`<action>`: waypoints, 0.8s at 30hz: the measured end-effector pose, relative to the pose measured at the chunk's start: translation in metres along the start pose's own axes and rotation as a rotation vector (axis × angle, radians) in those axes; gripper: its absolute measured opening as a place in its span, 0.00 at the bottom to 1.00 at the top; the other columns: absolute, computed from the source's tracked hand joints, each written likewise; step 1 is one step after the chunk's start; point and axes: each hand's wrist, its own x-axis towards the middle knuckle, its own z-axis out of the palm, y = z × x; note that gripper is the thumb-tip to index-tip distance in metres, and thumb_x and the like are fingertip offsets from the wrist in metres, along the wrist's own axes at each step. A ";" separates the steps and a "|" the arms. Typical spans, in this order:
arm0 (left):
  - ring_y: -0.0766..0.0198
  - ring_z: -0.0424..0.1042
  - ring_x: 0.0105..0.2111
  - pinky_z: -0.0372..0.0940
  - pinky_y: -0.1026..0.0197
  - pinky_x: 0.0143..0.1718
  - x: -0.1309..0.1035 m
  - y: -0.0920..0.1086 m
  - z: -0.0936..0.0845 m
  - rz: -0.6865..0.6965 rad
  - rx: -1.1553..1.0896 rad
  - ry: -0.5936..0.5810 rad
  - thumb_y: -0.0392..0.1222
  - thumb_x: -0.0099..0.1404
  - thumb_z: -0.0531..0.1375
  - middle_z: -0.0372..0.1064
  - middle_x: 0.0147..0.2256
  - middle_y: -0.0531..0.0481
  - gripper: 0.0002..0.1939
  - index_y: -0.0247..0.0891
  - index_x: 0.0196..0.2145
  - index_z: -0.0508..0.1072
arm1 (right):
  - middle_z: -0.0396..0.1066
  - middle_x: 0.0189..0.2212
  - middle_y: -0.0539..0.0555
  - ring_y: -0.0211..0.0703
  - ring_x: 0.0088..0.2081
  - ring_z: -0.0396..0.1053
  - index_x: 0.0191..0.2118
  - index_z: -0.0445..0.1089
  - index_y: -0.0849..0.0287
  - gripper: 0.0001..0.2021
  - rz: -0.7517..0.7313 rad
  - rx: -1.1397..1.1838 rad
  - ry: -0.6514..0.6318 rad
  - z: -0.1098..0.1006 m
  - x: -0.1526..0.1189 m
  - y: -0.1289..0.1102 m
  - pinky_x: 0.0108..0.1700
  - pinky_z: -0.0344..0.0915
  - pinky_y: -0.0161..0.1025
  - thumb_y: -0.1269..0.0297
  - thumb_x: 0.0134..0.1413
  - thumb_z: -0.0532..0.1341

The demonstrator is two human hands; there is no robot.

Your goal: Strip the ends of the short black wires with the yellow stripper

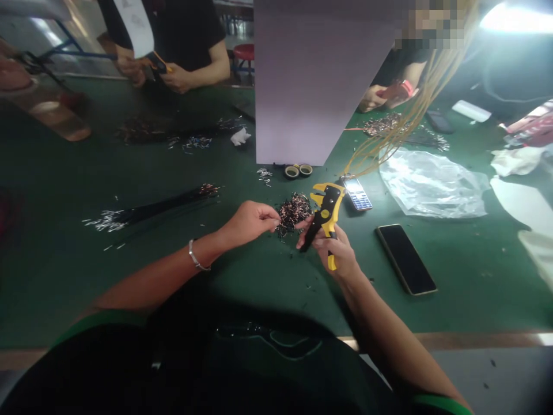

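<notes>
My right hand (339, 251) is wrapped round the handles of a yellow and black wire stripper (327, 210), its jaws pointing up and away from me. My left hand (254, 222) is closed in a pinch, thumb against forefinger, at the left edge of a pile of short wire pieces (294, 212) with black covering and coppery ends. Whatever those fingertips hold, if anything, is too small to make out. A bundle of long black wires (164, 208) lies left of my left hand, with silvery tips at one end and coppery tips at the other.
A pale upright panel (311, 80) stands beyond the pile, two small round containers (299, 170) at its foot. To the right are a keypad phone (356, 193), a dark smartphone (406, 259) and a clear plastic bag (434, 181). Two people work across the green table (242, 276).
</notes>
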 end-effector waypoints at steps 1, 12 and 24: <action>0.70 0.65 0.22 0.57 0.65 0.23 0.000 -0.001 0.002 -0.004 -0.011 -0.012 0.38 0.55 0.59 0.74 0.22 0.51 0.07 0.37 0.26 0.78 | 0.78 0.40 0.56 0.48 0.29 0.72 0.42 0.71 0.58 0.19 -0.001 0.006 -0.003 0.001 -0.001 -0.001 0.35 0.71 0.51 0.71 0.37 0.62; 0.72 0.61 0.18 0.55 0.66 0.20 0.004 -0.014 0.015 -0.050 -0.063 -0.056 0.39 0.56 0.60 0.73 0.22 0.51 0.07 0.35 0.27 0.78 | 0.78 0.42 0.57 0.47 0.29 0.72 0.42 0.72 0.58 0.19 -0.027 -0.006 -0.014 0.003 -0.004 -0.002 0.36 0.70 0.50 0.72 0.38 0.62; 0.70 0.66 0.22 0.59 0.65 0.24 0.008 0.013 0.002 0.053 0.020 0.145 0.40 0.58 0.60 0.72 0.21 0.52 0.08 0.35 0.30 0.79 | 0.78 0.40 0.57 0.47 0.30 0.72 0.43 0.70 0.58 0.20 -0.043 -0.095 -0.046 -0.003 -0.002 -0.001 0.36 0.69 0.48 0.72 0.39 0.63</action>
